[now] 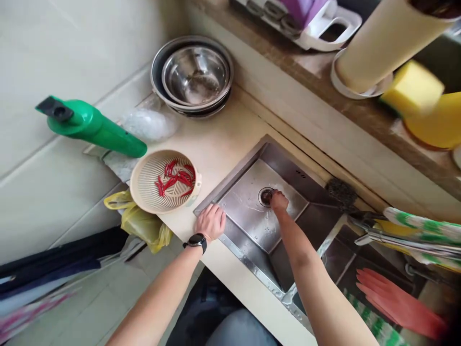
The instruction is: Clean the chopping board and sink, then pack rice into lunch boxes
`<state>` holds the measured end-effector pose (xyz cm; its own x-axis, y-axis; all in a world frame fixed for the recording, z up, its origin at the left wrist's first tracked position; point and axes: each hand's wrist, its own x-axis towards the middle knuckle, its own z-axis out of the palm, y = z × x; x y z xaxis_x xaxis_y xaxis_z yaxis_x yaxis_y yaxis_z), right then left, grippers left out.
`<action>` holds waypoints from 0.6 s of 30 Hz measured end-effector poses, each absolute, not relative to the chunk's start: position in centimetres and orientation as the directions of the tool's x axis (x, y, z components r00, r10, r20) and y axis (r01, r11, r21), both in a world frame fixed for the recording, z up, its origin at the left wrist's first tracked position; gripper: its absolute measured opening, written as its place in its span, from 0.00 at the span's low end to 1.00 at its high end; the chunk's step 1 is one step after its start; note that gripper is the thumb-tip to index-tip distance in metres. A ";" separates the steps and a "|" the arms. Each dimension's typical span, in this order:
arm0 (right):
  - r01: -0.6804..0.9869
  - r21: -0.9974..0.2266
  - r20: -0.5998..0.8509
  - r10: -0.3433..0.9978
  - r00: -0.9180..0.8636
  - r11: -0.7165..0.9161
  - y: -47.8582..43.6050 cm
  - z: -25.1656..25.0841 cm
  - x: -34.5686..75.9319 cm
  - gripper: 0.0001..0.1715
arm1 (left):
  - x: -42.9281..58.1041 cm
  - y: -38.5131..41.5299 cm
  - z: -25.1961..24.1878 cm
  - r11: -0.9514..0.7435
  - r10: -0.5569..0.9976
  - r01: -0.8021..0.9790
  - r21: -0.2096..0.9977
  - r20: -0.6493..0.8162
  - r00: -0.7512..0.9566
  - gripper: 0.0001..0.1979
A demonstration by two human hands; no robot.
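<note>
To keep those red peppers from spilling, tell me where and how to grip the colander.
By the colander's rim, probably from the sink side: the rim seems to broaden there, while the green bottle crowds its far-left side. Keep it level; the red peppers lie loose under an open top.

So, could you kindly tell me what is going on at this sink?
A person is reaching into the metal sink with the right hand, its fingers at the drain; whether they grip anything is hidden. The left hand rests on the sink's edge. On the counter beside it, a colander holds red chillies, untouched by either hand, and nested metal bowls stand farther back.
</note>
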<state>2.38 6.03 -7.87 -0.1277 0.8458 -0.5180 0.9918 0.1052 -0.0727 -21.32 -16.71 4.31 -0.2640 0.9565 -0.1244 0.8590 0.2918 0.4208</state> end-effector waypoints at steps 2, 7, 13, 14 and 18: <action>0.989 -0.034 -0.520 0.843 -0.141 0.144 6.4 -8.4 2.2 0.24 | -21.4 -16.7 4.4 0.302 0.953 0.854 0.423 -0.148 -0.263 0.15; 0.954 -0.146 -0.565 0.770 -0.296 0.260 6.2 -8.9 2.6 0.16 | -21.4 -16.8 4.3 0.286 0.958 0.866 0.410 -0.154 -0.243 0.15; 0.934 -0.235 -0.544 0.760 -0.357 0.271 4.8 -8.8 4.2 0.18 | -21.4 -16.9 4.2 0.270 0.963 0.860 0.433 -0.137 -0.234 0.14; 0.928 -0.249 -0.530 0.763 -0.370 0.277 4.6 -8.7 4.5 0.19 | -21.4 -16.9 4.2 0.271 0.962 0.858 0.437 -0.139 -0.233 0.14; 0.894 -0.267 -0.500 0.742 -0.447 0.359 3.7 -8.6 5.2 0.27 | -21.4 -16.9 4.2 0.270 0.962 0.858 0.438 -0.144 -0.230 0.14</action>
